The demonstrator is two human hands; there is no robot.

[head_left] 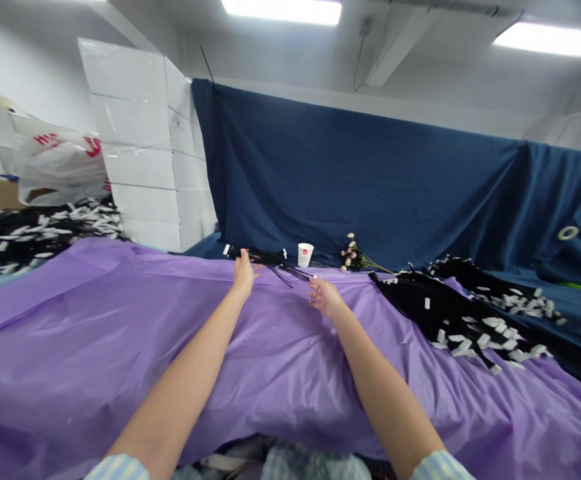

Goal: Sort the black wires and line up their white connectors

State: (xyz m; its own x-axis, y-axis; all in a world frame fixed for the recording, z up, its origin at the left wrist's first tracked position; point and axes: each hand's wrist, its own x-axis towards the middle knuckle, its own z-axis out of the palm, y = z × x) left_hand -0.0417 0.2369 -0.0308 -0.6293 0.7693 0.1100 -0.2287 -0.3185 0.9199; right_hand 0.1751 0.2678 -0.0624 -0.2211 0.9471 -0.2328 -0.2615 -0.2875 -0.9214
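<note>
A small bundle of black strands (270, 261) with white tags lies at the far edge of the purple sheet (95, 333), just short of the blue drape (395, 187). The left hand (243, 272) rests on the bundle's left part, fingers extended and close together, touching the strands; whether they pinch any cannot be told. The right hand (324, 295) sits just beside the bundle's loose right ends, fingers slightly curled and apart, holding nothing visible. A white paper cup (305, 254) stands just behind the bundle. A sprig of small flowers (354, 257) lies near the cup. A larger heap of black tagged strands (470, 313) spreads to the right.
</note>
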